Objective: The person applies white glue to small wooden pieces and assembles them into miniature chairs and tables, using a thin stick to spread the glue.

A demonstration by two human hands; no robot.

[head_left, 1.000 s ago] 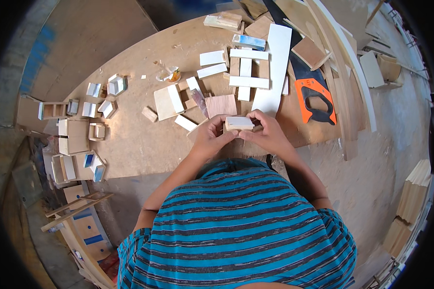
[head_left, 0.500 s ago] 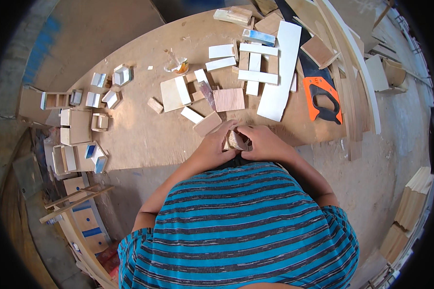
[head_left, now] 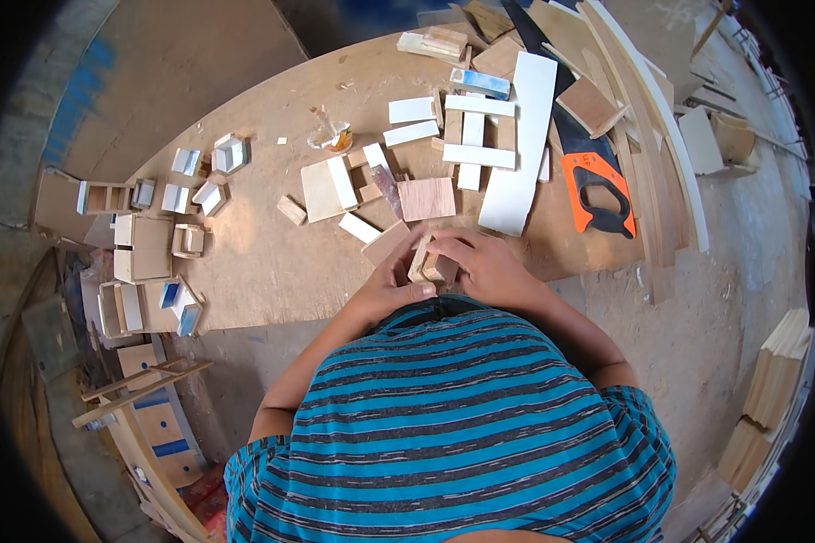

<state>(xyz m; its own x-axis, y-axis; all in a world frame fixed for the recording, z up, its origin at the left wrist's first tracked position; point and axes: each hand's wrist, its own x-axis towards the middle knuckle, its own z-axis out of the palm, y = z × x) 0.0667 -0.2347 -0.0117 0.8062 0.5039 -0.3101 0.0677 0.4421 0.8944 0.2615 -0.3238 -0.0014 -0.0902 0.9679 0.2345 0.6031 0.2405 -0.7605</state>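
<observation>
A small wooden box-like piece (head_left: 423, 258), with an open side showing, is held close to my body at the table's near edge. My left hand (head_left: 388, 291) grips it from the left, thumb along its lower edge. From the right, my right hand (head_left: 491, 270) curls its fingers over the piece's top and side; part of it is hidden by them. Just beyond my left fingers lies a flat tan block (head_left: 386, 242). A pinkish square of wood (head_left: 427, 198) and a white-faced strip (head_left: 359, 227) rest a little farther off.
On the wooden table (head_left: 263, 271) lie a handsaw with an orange handle (head_left: 572, 185), a long white board (head_left: 519, 145) and a crossed white-strip frame (head_left: 478, 156). A clear cup (head_left: 333, 138) stands farther back. Small assembled boxes (head_left: 145, 247) cluster at left; long wood strips (head_left: 656, 181) lie right.
The small wooden piece has been turned in my hands, so its open side now shows. My right fingers have shifted over its top. The view has tilted slightly.
</observation>
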